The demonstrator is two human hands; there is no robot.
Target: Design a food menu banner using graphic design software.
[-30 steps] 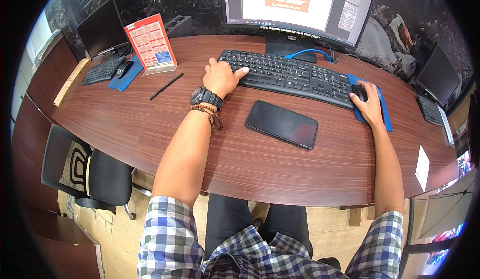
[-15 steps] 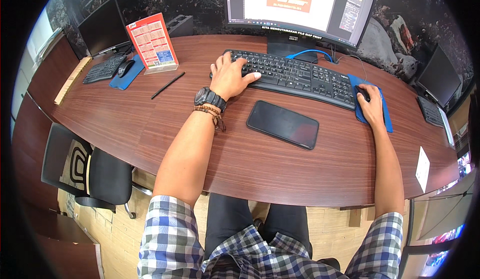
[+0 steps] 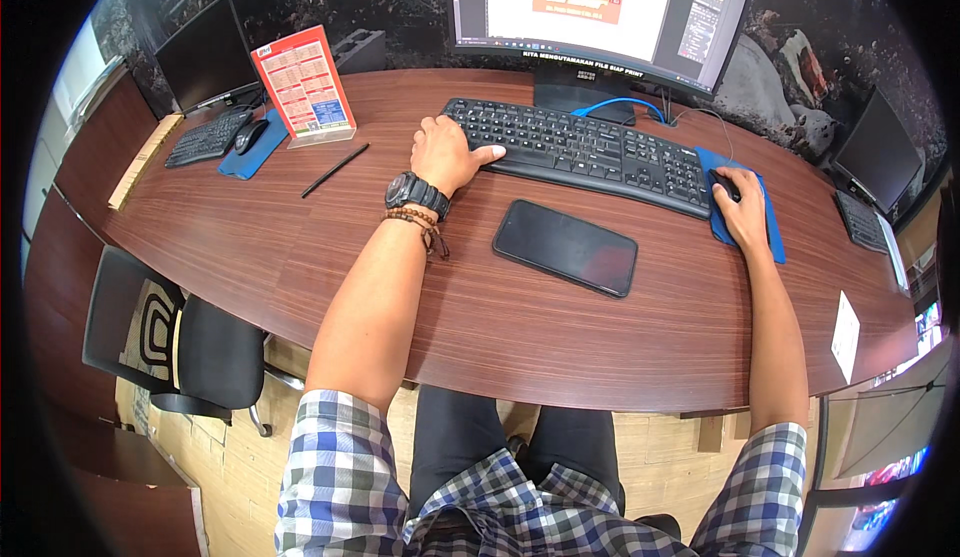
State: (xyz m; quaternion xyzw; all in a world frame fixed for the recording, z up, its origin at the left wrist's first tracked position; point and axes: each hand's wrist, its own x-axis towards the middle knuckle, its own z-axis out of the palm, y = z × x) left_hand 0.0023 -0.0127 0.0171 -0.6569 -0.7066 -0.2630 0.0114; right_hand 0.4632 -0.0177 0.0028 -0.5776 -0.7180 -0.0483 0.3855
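Note:
My left hand point(image 3: 445, 154) rests at the left end of the black keyboard point(image 3: 580, 157). Its thumb stretches right along the lower keys, apart from the fingers, which bend over the left edge; nothing is held in it. A dark watch point(image 3: 416, 195) and beaded bracelets circle that wrist. On the blue mouse pad point(image 3: 776, 247), my right hand point(image 3: 742, 207) wraps round a black mouse point(image 3: 727, 188), mostly covered by the fingers. Behind the keyboard stands a monitor point(image 3: 590, 54), its screen showing an orange panel on a white page. A dark smartphone point(image 3: 566, 247) lies face up between my forearms.
To the left are a black pen point(image 3: 336, 170), a red-and-white sign in a stand point(image 3: 306, 85), and another keyboard point(image 3: 208, 138), mouse and monitor. A white card point(image 3: 845, 339) lies near the right edge. An office chair point(image 3: 215, 350) stands at the left front.
My left hand has shifted slightly left and nearer, its fingers drawn back from the upper keys to the keyboard's left edge. The right hand stays on the mouse.

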